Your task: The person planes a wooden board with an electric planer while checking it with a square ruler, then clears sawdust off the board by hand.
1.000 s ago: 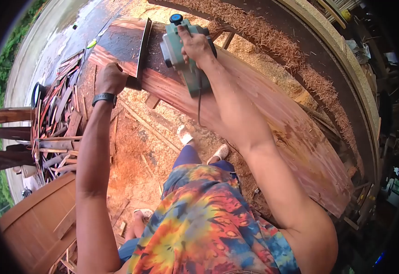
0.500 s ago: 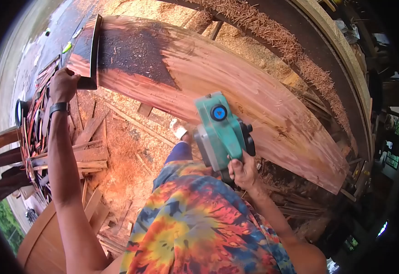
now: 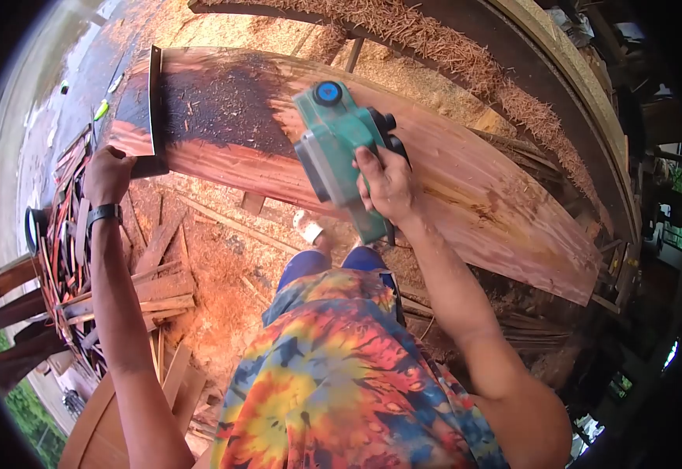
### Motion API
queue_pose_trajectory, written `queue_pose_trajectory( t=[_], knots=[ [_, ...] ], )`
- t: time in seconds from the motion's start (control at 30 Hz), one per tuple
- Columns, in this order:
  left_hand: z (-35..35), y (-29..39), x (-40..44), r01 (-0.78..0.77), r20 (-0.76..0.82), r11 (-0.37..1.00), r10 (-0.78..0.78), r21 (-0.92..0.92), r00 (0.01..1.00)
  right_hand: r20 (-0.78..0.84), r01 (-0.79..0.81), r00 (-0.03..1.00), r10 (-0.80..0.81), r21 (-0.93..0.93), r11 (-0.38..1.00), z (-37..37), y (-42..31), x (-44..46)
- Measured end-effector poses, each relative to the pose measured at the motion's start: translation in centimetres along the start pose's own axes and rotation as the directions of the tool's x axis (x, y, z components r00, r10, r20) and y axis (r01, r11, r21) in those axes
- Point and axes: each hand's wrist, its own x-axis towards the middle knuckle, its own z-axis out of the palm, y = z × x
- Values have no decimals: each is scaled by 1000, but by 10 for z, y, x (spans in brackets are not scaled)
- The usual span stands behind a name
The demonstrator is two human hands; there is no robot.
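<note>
My left hand [image 3: 107,180], with a dark band at its wrist, is closed on the near end of a dark L-shaped carpenter's square [image 3: 155,102]. The square's long arm reaches across the left part of a broad curved wooden board [image 3: 505,215]. My right hand [image 3: 390,186] wraps round the handle of a green electric planer [image 3: 329,129] with a blue round knob. The planer is over the middle of the board, beside a dark rough patch [image 3: 216,109]; whether its base touches the wood cannot be seen. Fresh reddish wood shows on the right side.
A curved dark beam [image 3: 513,47] heaped with shavings [image 3: 450,59] runs behind the board. Sawdust and loose offcuts [image 3: 157,289] cover the ground below. A pile of thin wood strips [image 3: 64,234] lies at the left. My foot [image 3: 308,227] is under the near edge.
The planer and my right hand have moved forward and to the left, from the board's near edge over its middle. My left hand still holds the square; the view has shifted slightly.
</note>
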Motion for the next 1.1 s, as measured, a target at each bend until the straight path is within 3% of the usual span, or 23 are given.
queue_pose_trajectory(
  t=[0.13,0.27,0.47,0.67,0.77,0.87,1.1],
  knots=[
    [5,-6,8,23,1,999,-23,33,1000,85,158,984,-155,-31,987,29,-28,119],
    [1,-5,15,28,75,997,-34,77,997,214,126,965,-151,128,984,33,-28,147],
    [6,-10,19,-9,42,996,6,84,999,117,47,992,-40,-52,998,-7,1,13],
    [4,-9,11,-6,-23,997,8,73,1000,45,-117,992,117,3,993,-57,62,-165],
    [8,-18,16,35,18,999,-35,16,999,1,-117,993,118,42,992,-65,84,-214],
    [9,-18,16,25,9,999,-26,33,1000,7,-167,986,167,76,983,-66,85,-218],
    [8,-9,10,36,-37,999,-34,36,999,-12,-15,1000,16,49,999,-53,56,-114]
  ],
)
